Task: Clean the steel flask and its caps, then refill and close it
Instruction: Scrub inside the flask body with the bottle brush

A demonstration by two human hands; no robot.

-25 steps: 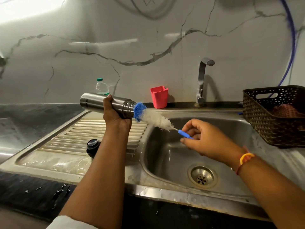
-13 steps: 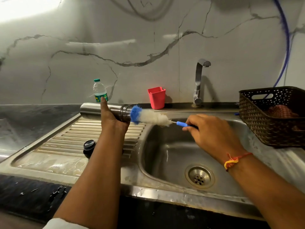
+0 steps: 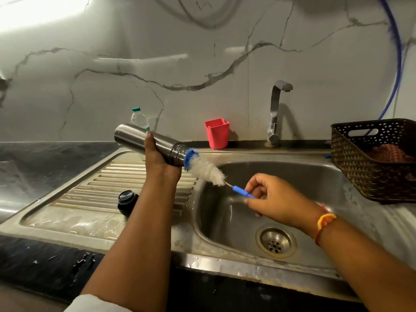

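Steel flask (image 3: 137, 138), rigid and likely wet-slick, is gripped mid-body by the left hand (image 3: 159, 162), fingers wrapped round it; soft brush (image 3: 206, 168), tip at the mouth just past them, is pinched by the right hand (image 3: 278, 202).
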